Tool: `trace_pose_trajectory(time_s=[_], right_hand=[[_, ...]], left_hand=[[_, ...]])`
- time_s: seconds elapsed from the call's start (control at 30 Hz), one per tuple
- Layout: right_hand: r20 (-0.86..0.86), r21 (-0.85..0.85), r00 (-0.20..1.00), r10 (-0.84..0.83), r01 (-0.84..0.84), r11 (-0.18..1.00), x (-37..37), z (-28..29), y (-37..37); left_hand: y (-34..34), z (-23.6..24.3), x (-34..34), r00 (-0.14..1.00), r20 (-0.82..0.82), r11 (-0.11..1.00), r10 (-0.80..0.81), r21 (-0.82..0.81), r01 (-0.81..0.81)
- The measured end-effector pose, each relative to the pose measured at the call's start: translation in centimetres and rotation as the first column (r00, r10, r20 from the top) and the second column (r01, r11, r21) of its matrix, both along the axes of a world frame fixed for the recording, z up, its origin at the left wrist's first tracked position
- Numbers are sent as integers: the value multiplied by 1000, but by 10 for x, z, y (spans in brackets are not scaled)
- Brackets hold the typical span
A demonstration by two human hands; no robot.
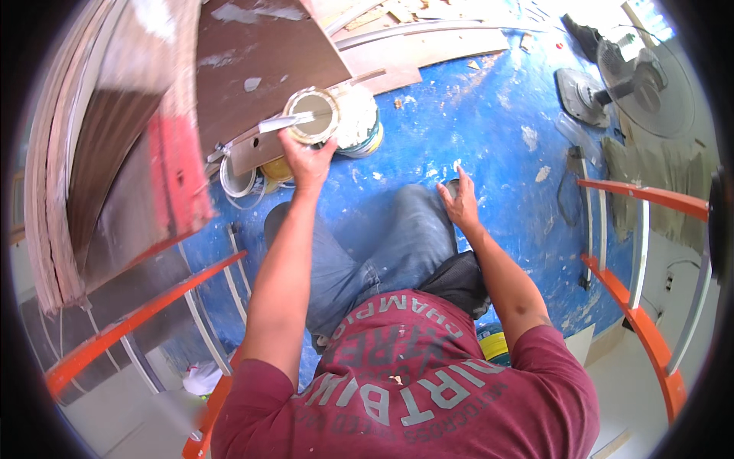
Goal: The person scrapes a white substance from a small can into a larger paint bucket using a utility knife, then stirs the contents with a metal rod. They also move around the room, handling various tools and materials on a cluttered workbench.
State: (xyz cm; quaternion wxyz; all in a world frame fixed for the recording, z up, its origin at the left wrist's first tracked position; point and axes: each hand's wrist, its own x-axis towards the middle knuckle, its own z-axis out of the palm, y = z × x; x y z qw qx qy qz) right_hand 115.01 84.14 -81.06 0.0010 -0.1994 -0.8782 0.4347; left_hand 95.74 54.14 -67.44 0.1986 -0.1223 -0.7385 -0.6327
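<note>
My left hand (pixel 309 162) reaches forward and grips the near side of a small round can (pixel 330 116), thumb on one side and fingers on the other. A pale, flat-handled tool (pixel 283 122) lies across the can's mouth with one end inside; its exact kind I cannot make out. Directly beside the can stands a larger bucket (pixel 359 118) smeared white on top. Over by my right knee, my right hand (pixel 461 203) is open with its fingers stretched out, holding nothing.
Orange-railed ladders (pixel 145 321) (pixel 642 195) flank me. Stacked wooden boards (pixel 122 153) rise at left, with a brown panel (pixel 260 61) behind. A white pail (pixel 238 180) sits near the can. A fan (pixel 642 88) stands far right on the blue, paint-spotted floor (pixel 489 115).
</note>
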Motion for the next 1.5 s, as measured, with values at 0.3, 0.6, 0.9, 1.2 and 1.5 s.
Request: trace_pose_trajectory(time_s=[0.3, 0.6, 0.9, 1.2, 1.5], right_hand=[[342, -63, 665, 664, -689, 722, -20, 40, -27], [414, -46, 615, 671, -722, 690, -23, 50, -34], [383, -87, 652, 654, -680, 728, -19, 54, -27], [433, -108, 716, 548, -562, 820, -8, 66, -22], [454, -54, 732, 508, -546, 836, -6, 66, -29]], left_hand=[[10, -60, -11, 973, 139, 895, 183, -433, -106], [-164, -101, -21, 380, 889, 621, 255, 150, -769], [-193, -97, 11, 248, 945, 314, 214, 174, -933], [-254, -157, 23, 575, 818, -3, 21, 575, -818], [-253, -176, 62, 611, 790, 397, 50, 545, -738]])
